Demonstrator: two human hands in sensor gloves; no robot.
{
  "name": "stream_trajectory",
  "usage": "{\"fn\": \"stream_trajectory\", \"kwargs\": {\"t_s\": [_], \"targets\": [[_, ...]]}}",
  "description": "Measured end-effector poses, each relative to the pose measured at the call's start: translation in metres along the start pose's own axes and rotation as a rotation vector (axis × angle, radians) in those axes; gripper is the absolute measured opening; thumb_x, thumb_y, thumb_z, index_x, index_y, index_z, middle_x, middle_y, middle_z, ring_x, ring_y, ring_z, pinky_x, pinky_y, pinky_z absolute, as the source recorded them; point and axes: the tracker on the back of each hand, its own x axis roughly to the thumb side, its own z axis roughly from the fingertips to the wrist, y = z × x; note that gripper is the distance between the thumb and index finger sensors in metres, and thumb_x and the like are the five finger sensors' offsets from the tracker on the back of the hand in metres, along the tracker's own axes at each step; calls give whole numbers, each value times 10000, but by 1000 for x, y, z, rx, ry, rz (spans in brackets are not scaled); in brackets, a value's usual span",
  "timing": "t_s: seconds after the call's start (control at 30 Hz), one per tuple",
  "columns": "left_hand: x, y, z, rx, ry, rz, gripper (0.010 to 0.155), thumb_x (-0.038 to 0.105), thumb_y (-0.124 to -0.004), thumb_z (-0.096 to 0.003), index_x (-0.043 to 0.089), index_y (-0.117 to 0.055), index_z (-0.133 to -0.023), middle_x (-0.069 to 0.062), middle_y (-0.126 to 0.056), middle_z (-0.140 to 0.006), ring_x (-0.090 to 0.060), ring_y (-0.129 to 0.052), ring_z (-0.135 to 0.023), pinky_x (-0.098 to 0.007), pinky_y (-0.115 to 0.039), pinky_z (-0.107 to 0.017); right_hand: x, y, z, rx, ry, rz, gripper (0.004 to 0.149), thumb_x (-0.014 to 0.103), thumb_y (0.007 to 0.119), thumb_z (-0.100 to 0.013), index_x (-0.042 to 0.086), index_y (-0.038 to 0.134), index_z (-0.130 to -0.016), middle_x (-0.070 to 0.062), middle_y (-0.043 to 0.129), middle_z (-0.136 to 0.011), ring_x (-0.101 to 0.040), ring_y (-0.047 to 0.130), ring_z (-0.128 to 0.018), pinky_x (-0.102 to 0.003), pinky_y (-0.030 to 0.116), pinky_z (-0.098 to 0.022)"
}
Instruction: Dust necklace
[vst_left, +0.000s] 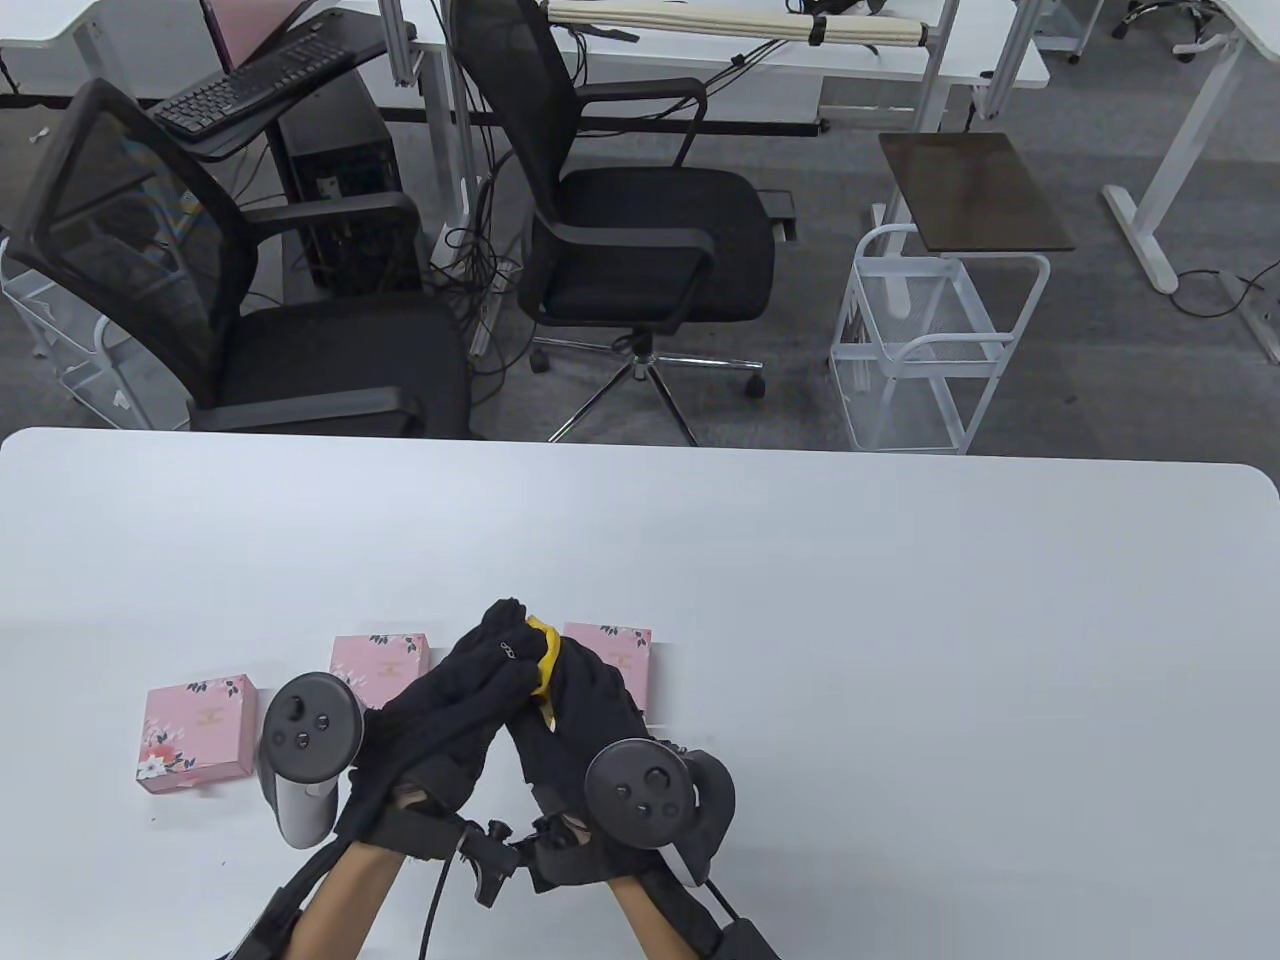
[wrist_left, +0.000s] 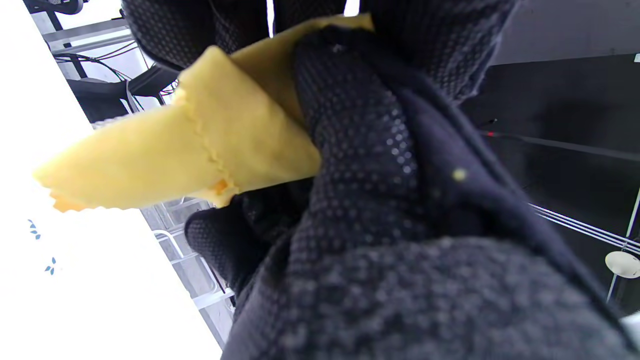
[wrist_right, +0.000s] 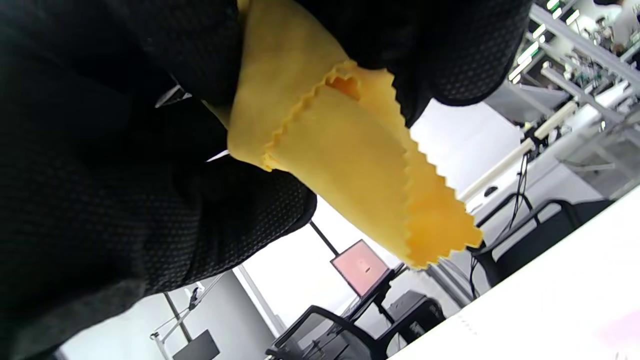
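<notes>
Between the two gloved hands, held together above the table (vst_left: 900, 620), a yellow cloth (vst_left: 543, 665) is caught: the left hand (vst_left: 455, 690) and the right hand (vst_left: 580, 715) both close on it, fingers pressed against each other. From the wrist views the cloth is folded, its zigzag edge hanging free below the fingers. A small glint on the left fingers may be the necklace, but it is too small to tell; otherwise it is hidden inside the cloth and gloves. To dust well, I judge the cloth should stay wrapped round the chain, drawn along gently without tugging. Behind the hands lie three pink boxes (vst_left: 197, 733), all closed, contents unseen.
</notes>
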Motion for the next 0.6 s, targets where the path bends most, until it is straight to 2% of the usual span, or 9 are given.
{"fn": "stream_trajectory", "kwargs": {"t_s": [0.27,0.6], "targets": [[0,8,-1,15,-6,0,395,489,-842,-554,312,-886,-904,-89,-764,-1114,-392,-713,-1009,-576,-672,-697,1,-4,-3,56,-70,24,405,379,709,-667,76,737,-935,-234,836,-911,-427,913,-695,-577,747,-581],[4,18,1,70,-56,-67,382,496,-863,-536,329,-912,-876,-21,-874,-1041,-333,-827,-943,-539,-737,-664,-1,-6,-5,115,-50,-63,412,330,754,-646,87,728,-978,-192,920,-772,-298,974,-524,-491,822,-498]]}}
